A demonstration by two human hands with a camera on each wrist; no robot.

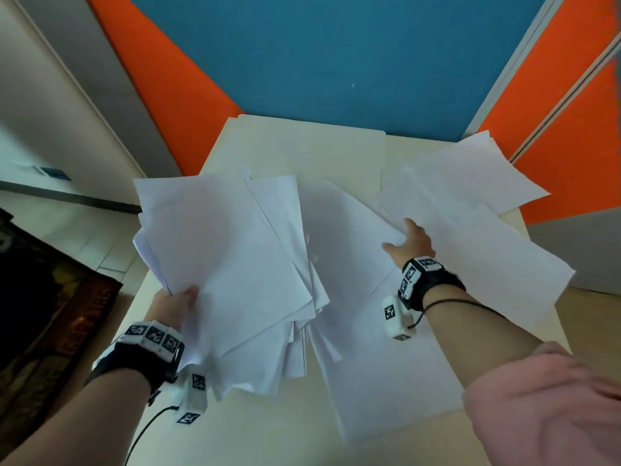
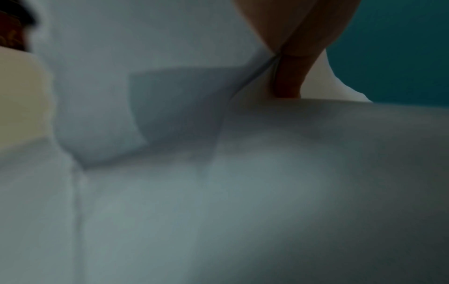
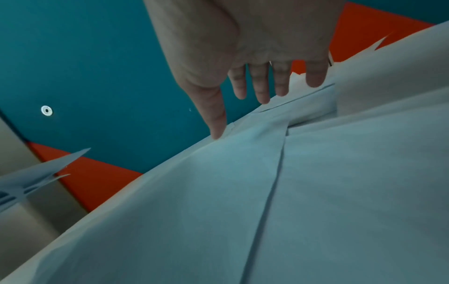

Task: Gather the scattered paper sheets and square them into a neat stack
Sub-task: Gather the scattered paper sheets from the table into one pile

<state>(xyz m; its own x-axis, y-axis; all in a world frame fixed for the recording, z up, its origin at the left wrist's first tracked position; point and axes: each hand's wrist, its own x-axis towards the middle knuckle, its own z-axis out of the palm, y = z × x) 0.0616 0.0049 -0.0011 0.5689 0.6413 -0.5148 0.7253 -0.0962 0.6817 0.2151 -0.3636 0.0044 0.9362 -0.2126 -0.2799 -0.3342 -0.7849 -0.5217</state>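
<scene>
My left hand [image 1: 183,297] pinches a loose, fanned bundle of white sheets [image 1: 228,264] at its near left edge and holds it above the cream table [image 1: 302,142]; in the left wrist view a finger [image 2: 291,76] presses against the bundle [image 2: 170,173]. My right hand [image 1: 408,242] reaches out with straight, spread fingers over the scattered sheets [image 1: 470,230] on the right; its thumb [image 3: 218,123] touches a sheet's edge [image 3: 243,153]. More sheets [image 1: 369,348] lie flat in the middle of the table.
A blue and orange partition [image 1: 336,62] stands right behind the table. Some sheets [image 1: 544,264] overhang the table's right edge. A dark patterned mat [image 1: 50,314] lies on the floor at the left.
</scene>
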